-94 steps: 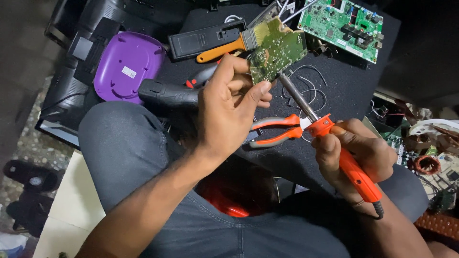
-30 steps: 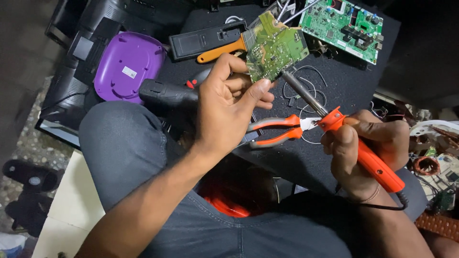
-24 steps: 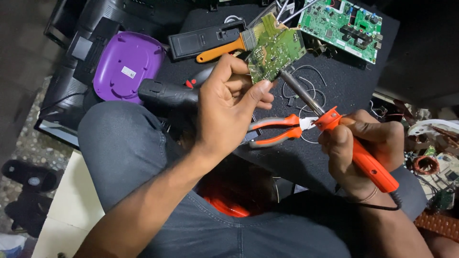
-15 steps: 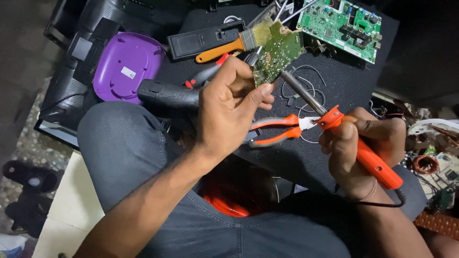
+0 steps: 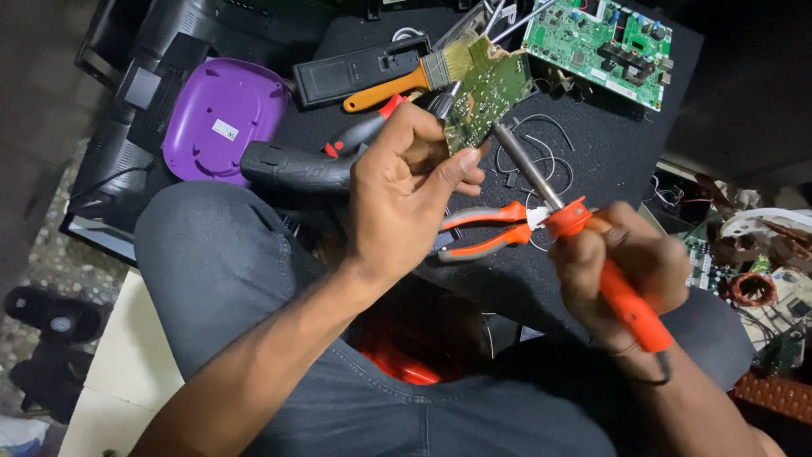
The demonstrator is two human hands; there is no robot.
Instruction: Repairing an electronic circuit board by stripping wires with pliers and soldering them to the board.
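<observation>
Circuit board (image 5: 489,95), small and green, is held tilted above the dark work surface (image 5: 609,161), pinched at its lower edge between the thumb and fingertips (image 5: 461,165) of the left hand (image 5: 402,199). Fingers of that hand are curled closed around the board edge.

Right hand (image 5: 630,267) is closed around the orange handle of the soldering iron (image 5: 592,254), fingers wrapped in a pen-style grip. The metal shaft runs up and left from those fingers, and its tip meets the lower right edge of the board, just beside the left fingertips; actual contact appears likely, but the view is too coarse to confirm.

Orange-handled pliers (image 5: 491,233) lie on the surface between the two hands, just below the left fingers. A brush (image 5: 406,76) with an orange handle lies beyond the left fingertips, next to a black remote casing (image 5: 359,68). A larger green board (image 5: 600,42) rests past the iron's tip. A purple cover (image 5: 220,118) sits well left of the left hand.
</observation>
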